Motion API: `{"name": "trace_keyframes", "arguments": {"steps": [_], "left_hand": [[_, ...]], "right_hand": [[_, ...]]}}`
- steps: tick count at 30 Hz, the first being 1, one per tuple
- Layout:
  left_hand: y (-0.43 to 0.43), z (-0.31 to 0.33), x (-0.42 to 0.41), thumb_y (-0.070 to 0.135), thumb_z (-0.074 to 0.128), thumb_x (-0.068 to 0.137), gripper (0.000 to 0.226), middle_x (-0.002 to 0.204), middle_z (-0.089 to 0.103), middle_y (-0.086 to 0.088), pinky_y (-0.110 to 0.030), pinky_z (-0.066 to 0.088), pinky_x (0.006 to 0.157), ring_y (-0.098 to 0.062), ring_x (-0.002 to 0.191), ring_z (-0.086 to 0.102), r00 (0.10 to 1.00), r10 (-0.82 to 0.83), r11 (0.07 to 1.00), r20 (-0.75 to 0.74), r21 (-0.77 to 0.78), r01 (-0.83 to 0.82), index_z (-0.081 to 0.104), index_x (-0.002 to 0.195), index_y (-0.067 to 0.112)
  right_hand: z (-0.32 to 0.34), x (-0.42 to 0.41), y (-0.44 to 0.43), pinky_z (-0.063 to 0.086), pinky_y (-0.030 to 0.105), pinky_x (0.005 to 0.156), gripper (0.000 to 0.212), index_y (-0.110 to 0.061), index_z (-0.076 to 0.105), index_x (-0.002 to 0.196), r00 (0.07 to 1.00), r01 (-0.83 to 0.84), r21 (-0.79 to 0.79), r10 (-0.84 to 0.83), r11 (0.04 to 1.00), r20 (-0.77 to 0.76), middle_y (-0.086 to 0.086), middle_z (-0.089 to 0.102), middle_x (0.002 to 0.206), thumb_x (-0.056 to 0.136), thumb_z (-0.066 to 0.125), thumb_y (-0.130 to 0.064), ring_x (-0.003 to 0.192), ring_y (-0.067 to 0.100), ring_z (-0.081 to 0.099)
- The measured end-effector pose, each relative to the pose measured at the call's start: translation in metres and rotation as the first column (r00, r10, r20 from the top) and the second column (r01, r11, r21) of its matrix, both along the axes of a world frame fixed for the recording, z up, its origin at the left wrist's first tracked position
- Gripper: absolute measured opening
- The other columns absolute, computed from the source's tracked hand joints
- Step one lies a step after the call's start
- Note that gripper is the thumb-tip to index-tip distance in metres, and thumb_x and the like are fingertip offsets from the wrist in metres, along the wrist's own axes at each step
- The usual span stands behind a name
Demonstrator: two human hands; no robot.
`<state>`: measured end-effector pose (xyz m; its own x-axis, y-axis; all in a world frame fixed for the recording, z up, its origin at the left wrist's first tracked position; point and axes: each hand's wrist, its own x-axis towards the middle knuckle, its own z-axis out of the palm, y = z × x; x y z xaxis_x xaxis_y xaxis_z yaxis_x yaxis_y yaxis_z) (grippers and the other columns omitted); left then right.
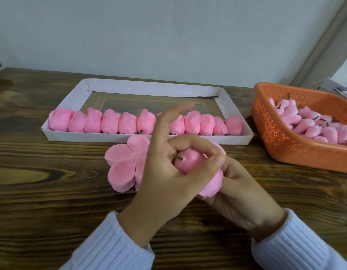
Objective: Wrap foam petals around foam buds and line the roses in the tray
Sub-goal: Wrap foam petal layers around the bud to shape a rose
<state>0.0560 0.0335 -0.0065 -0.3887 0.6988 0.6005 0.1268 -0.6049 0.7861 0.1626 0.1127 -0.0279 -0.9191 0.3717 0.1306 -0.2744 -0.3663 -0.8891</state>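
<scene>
Checking the grip before going on — holding what, and where? (Inspector)

Pinching the foam bud between thumb and curled fingers of the left hand, keeping the index finger straight and clear. Cupping the loose petal layer from below with the right hand, curling those fingers round it. Working above the table, just in front of the tray, with the stem stub pointing left. (Operator)

Watching for which faults? (Inspector)

Judging three as likely. Relaxing either hand too soon — probably letting the soft petals spring open off the bud. Squeezing too hard, likely creasing the foam or pushing the stub askew. Sweeping the left wrist across the flat petal sheet lying just beside and partly behind that hand, possibly dragging it off its spot. (Operator)

And reaching for the tray? (Inspector)

Noting the row of roses already filling most of the near wall, touching one another. Forcing another in at the right end, probably tipping neighbours. Preferring a second row behind. Keeping sleeves away from the basket of spare buds at the right. (Operator)
</scene>
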Motion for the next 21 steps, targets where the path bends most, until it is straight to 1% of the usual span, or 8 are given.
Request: {"name": "trace_keyframes", "arguments": {"steps": [3, 5, 8, 11, 13, 16, 19, 21], "left_hand": [[0.000, 0.001, 0.000, 0.008, 0.071, 0.071, 0.065, 0.074, 0.069, 0.001, -0.029, 0.054, 0.079, -0.015, 0.079, 0.069, 0.998, -0.052, 0.998, 0.023, -0.019, 0.053, 0.040, 0.127, 0.020], [-0.001, 0.002, 0.002, 0.006, 0.074, 0.070, 0.066, 0.077, 0.069, -0.002, -0.034, 0.055, 0.082, -0.018, 0.083, 0.068, 0.997, -0.076, 0.997, -0.008, -0.032, 0.076, 0.042, 0.126, 0.020], [0.000, 0.001, 0.004, -0.003, 0.078, 0.069, 0.067, 0.075, 0.066, -0.001, -0.039, 0.055, 0.085, -0.019, 0.081, 0.067, 0.997, -0.068, 0.996, -0.031, -0.059, 0.066, 0.045, 0.123, 0.020], [0.000, -0.002, 0.005, 0.001, 0.074, 0.072, 0.060, 0.072, 0.063, 0.001, -0.043, 0.053, 0.089, -0.017, 0.081, 0.067, 0.999, -0.012, 0.996, -0.035, -0.091, 0.009, 0.048, 0.121, 0.022], [0.001, -0.005, 0.003, 0.002, 0.072, 0.075, 0.055, 0.073, 0.062, 0.002, -0.032, 0.055, 0.084, -0.012, 0.078, 0.066, 0.998, 0.064, 0.991, -0.028, -0.116, -0.067, 0.049, 0.120, 0.024], [0.004, -0.011, -0.003, 0.005, 0.068, 0.075, 0.051, 0.076, 0.063, -0.001, -0.017, 0.052, 0.068, -0.009, 0.073, 0.065, 0.977, 0.214, 0.965, -0.021, -0.150, -0.215, 0.048, 0.117, 0.026], [0.007, -0.017, -0.010, 0.001, 0.073, 0.076, 0.057, 0.072, 0.060, -0.003, -0.011, 0.048, 0.070, -0.012, 0.070, 0.062, 0.932, 0.339, 0.918, -0.124, -0.171, -0.357, 0.045, 0.113, 0.033], [0.009, -0.022, -0.011, -0.001, 0.075, 0.074, 0.063, 0.072, 0.059, 0.000, -0.008, 0.046, 0.067, -0.010, 0.071, 0.060, 0.910, 0.354, 0.896, -0.215, -0.202, -0.397, 0.043, 0.117, 0.032]], "right_hand": [[0.001, -0.002, -0.002, 0.054, 0.032, 0.083, 0.026, 0.000, 0.066, 0.115, 0.999, -0.049, -0.101, 0.048, 0.994, -0.009, 0.016, 0.068, 0.105, 0.089, 0.061, -0.002, 0.093, 0.023, 0.065], [0.001, -0.002, -0.004, 0.048, 0.042, 0.092, 0.034, 0.003, 0.061, 0.119, 0.999, -0.039, -0.164, 0.041, 0.986, 0.007, 0.024, 0.061, 0.117, 0.087, 0.059, -0.006, 0.106, 0.035, 0.057], [0.003, -0.002, -0.007, 0.049, 0.041, 0.096, 0.038, 0.002, 0.061, 0.120, 0.998, -0.060, -0.150, 0.060, 0.987, 0.000, 0.022, 0.061, 0.118, 0.085, 0.064, -0.011, 0.109, 0.032, 0.059], [0.003, 0.000, -0.006, 0.051, 0.040, 0.090, 0.035, 0.008, 0.059, 0.116, 0.995, 0.003, -0.103, 0.007, 0.995, 0.095, 0.027, 0.058, 0.114, 0.086, 0.057, -0.010, 0.106, 0.039, 0.052], [0.004, 0.001, -0.005, 0.049, 0.038, 0.082, 0.037, 0.013, 0.057, 0.110, 0.992, 0.041, -0.072, -0.033, 0.997, 0.118, 0.028, 0.055, 0.107, 0.081, 0.062, -0.010, 0.096, 0.038, 0.051], [0.003, 0.002, -0.003, 0.055, 0.028, 0.065, 0.030, -0.004, 0.061, 0.111, 0.970, 0.201, 0.088, -0.211, 0.976, 0.123, 0.018, 0.066, 0.096, 0.081, 0.060, 0.001, 0.075, 0.027, 0.066], [0.000, 0.003, -0.002, 0.052, 0.023, 0.056, 0.026, -0.012, 0.060, 0.102, 0.835, 0.501, 0.365, -0.550, 0.785, 0.037, 0.010, 0.068, 0.095, 0.083, 0.053, 0.003, 0.071, 0.028, 0.070], [0.002, 0.004, -0.001, 0.053, 0.022, 0.061, 0.016, -0.015, 0.064, 0.096, 0.753, 0.612, 0.470, -0.650, 0.636, -0.100, 0.004, 0.068, 0.092, 0.084, 0.058, -0.007, 0.077, 0.020, 0.069]]}}
